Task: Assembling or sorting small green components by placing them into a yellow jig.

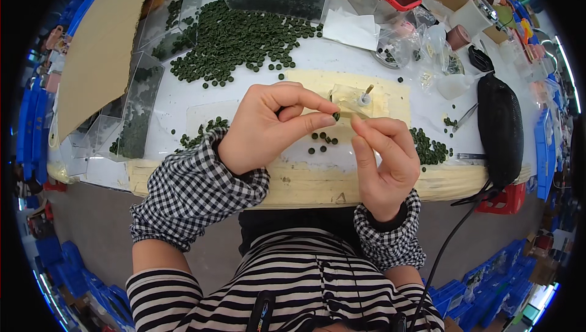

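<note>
White bench, front edge wrapped in creased cream covering; granular green heap towards far edge. Left hand closed to a fingertip pinch on green disc: small, dark, rounded, above bench, nearer front edge. Right hand loosely curled just beside; cannot tell whether it grips anything.
</note>
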Motion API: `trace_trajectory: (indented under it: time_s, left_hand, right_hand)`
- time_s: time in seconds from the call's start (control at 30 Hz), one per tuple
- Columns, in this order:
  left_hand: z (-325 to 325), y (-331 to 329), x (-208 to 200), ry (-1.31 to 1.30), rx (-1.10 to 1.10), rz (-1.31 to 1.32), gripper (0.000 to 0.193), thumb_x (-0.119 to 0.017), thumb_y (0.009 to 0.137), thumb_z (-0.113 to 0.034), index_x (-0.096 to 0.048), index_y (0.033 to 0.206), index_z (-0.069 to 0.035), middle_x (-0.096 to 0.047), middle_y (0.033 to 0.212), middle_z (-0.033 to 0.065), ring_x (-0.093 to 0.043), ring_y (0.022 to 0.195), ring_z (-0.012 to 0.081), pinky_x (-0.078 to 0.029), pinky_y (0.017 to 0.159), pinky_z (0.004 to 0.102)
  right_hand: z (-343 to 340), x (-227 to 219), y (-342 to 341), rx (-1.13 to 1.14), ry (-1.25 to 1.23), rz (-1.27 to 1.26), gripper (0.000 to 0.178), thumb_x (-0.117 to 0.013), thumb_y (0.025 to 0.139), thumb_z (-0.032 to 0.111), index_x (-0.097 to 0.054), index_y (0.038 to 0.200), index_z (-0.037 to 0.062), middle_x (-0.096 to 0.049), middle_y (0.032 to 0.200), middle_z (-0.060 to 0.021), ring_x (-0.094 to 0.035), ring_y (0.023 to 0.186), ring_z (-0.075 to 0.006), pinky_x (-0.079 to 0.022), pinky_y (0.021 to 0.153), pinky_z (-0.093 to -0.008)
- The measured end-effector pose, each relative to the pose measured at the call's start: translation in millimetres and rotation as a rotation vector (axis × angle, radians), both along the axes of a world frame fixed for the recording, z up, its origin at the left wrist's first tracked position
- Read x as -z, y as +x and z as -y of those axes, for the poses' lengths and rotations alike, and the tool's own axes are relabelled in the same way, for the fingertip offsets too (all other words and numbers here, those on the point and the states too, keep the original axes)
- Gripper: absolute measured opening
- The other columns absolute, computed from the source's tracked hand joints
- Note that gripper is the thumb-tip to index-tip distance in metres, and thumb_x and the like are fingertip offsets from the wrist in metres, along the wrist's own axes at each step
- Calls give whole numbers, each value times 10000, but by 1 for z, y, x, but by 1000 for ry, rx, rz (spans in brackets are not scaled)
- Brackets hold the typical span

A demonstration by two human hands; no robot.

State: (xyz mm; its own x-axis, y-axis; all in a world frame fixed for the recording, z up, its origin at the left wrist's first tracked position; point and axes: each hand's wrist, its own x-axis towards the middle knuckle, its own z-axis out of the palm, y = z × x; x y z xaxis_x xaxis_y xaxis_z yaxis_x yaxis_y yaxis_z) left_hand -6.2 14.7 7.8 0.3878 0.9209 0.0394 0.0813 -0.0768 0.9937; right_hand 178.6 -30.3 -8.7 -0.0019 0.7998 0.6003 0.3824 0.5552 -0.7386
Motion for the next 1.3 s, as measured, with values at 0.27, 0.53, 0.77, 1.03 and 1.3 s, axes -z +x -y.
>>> trace_trajectory:
  time_s: [0.27,0.53,0.77,1.03,1.3]
  left_hand:
    - [-10,-11,3,155,177,-505,160,-690,779,-81,-698,930,-29,-382,554,-38,-325,528,50,-294,491,234]
    - [-18,-14,9,-460,-119,477,205,-494,919,-104,-511,1078,24,-469,805,4,-373,619,67,-335,570,201]
    - [-15,-9,5,-658,-245,734,238,-393,962,-94,-409,1166,30,-518,976,81,-400,676,71,-359,573,192]
    - [-6,-8,6,-722,-21,677,273,-370,991,-178,-490,1122,30,-538,802,25,-336,552,35,-336,528,179]
    - [-5,-5,6,-647,48,654,370,-365,977,-134,-422,1284,64,-514,857,1,-348,630,43,-338,560,181]
  right_hand:
    - [0,2,2,75,12,0,229,-654,774,-48,-679,997,-1,-595,853,-88,-565,740,-149,-457,653,-224]
    - [0,3,1,89,8,-13,225,-652,777,-49,-680,994,1,-593,851,-85,-561,738,-146,-455,656,-222]
    - [-6,0,6,161,44,44,226,-655,772,-47,-678,991,-1,-595,854,-80,-566,739,-148,-453,657,-231]
    - [-37,-17,21,238,65,364,204,-689,743,44,-660,944,27,-605,867,-87,-553,806,-236,-441,709,-313]
    - [-45,-13,19,192,39,370,102,-690,731,46,-643,819,27,-599,820,-68,-545,775,-237,-436,673,-326]
